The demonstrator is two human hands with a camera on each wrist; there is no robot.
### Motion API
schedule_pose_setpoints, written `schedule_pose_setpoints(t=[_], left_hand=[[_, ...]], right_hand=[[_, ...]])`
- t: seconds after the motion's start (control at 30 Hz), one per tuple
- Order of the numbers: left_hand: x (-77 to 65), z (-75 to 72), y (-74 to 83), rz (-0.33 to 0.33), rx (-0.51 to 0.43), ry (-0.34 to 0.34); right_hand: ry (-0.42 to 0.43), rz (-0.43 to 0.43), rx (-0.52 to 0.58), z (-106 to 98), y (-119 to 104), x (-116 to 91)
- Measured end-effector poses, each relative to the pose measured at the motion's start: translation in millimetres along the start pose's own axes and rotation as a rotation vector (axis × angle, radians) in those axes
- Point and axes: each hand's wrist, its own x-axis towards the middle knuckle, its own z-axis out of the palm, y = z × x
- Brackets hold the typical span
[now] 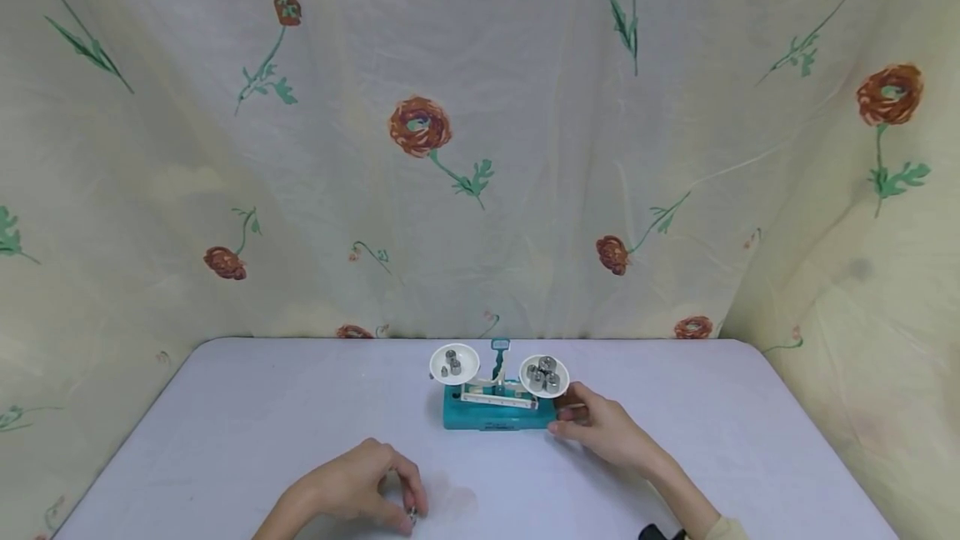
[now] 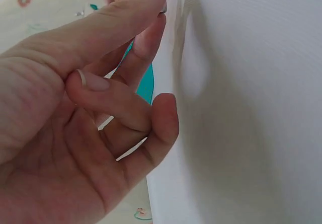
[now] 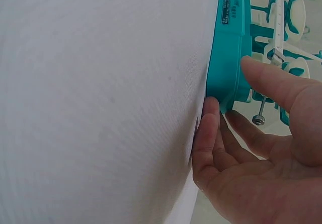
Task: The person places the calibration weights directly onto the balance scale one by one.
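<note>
A teal balance scale (image 1: pixel 498 415) with two white pans stands at the table's far middle. Its beam slopes down to the right. Small metal weights (image 1: pixel 451 361) sit in the left pan (image 1: pixel 467 373); several larger ones (image 1: pixel 543 373) fill the lower right pan (image 1: pixel 562 375). My right hand (image 1: pixel 603 432) grips the right end of the base, thumb on the front and fingers round the end, as the right wrist view shows. Near the front, my left hand (image 1: pixel 367 486) pinches a small metal weight (image 1: pixel 412 515) between thumb and fingertips, low over the table. Fingers mostly cover that weight.
A pale cloth covers the table (image 1: pixel 300 407). Behind and beside it hangs a flowered curtain (image 1: pixel 510 215). A small dark object (image 1: pixel 652 532) shows at the bottom edge beside the right forearm. From the scale's end sticks out a metal adjusting nut (image 3: pixel 258 120), close to the right fingers.
</note>
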Motion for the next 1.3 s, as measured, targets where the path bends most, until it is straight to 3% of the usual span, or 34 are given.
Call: schedule_pose_setpoints(t=[0.47, 0.8, 1.0, 1.3], left_hand=[[5.8, -3.1, 4.4, 0.035, 0.041, 0.102], [11.6, -7.9, 16.3, 0.027, 0.108, 0.264], [14.5, -10.8, 21.1, 0.08, 0.152, 0.356], [16.9, -13.9, 28.5, 0.098, 0.175, 0.511]], right_hand=[[-0.002, -0.013, 0.008, 0, 1, -1], [0.005, 0.005, 0.007, 2, 3, -1], [0.012, 0.005, 0.007, 2, 2, -1], [0.008, 0.006, 0.008, 1, 0, -1]])
